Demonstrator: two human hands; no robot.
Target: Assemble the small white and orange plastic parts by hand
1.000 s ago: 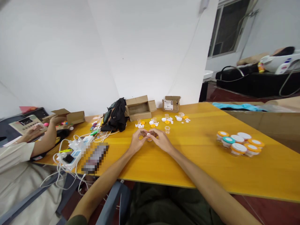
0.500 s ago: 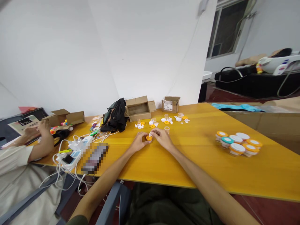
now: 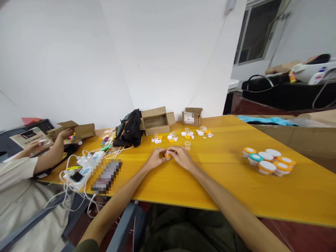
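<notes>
Orange disc (image 3: 167, 156) between hands, over table (image 3: 210, 175): left hand (image 3: 154, 159) pinches rim, apparently steadying it; right hand (image 3: 183, 157) pinches small white piece (image 3: 168, 152) at disc, fingertips close, likely for precise control.

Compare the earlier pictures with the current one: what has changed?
Since the last picture, the right hand has moved slightly down towards the orange piece in the left hand. The neighbouring person's hand has swung right, to the open carton. The lidded jars and lone clear cup stayed put.
</notes>
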